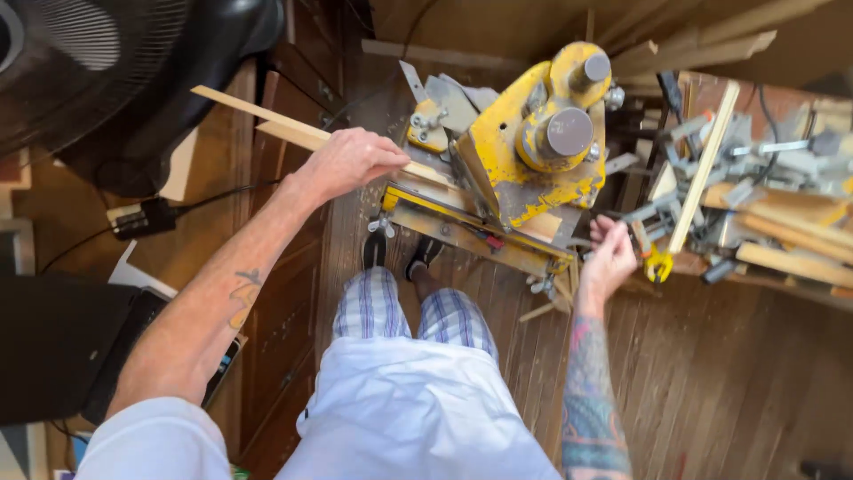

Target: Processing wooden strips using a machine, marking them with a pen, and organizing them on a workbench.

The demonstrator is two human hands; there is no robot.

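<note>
Left hand [351,160] is clamping down on the strip [302,132], fingers curled over its top face, pressing it toward the yellow machine [524,151]. The strip is lying with its long axis running from upper-left, out by the black fan [107,71], down-right into the machine's bed [471,227]. Its free tail is sticking out to the left of my left hand; the working end is going under the machine's head and I'm losing sight of it there.

Right hand [609,258] is hovering just off the machine's right end, fingers loosely spread, holding nothing that I can make out. It's slightly blurred, so I can't say if the fingertips are touching the bed edge. It's sitting on the far side of the machine from the strip, so the left hand is the one on the strip.

Right of that hand, a pale stick [702,169] is leaning steeply across a clutter of grey clamps [755,160] and more wood lengths on the worktop [800,267]. A small yellow clamp [657,265] is hanging just beside my right hand.

Packages, labels, signs: none I can make out. The machine is showing chipped yellow paint with two grey round caps [569,133] on top. A dark power brick [147,218] with cable is lying on the floor at left.
</note>
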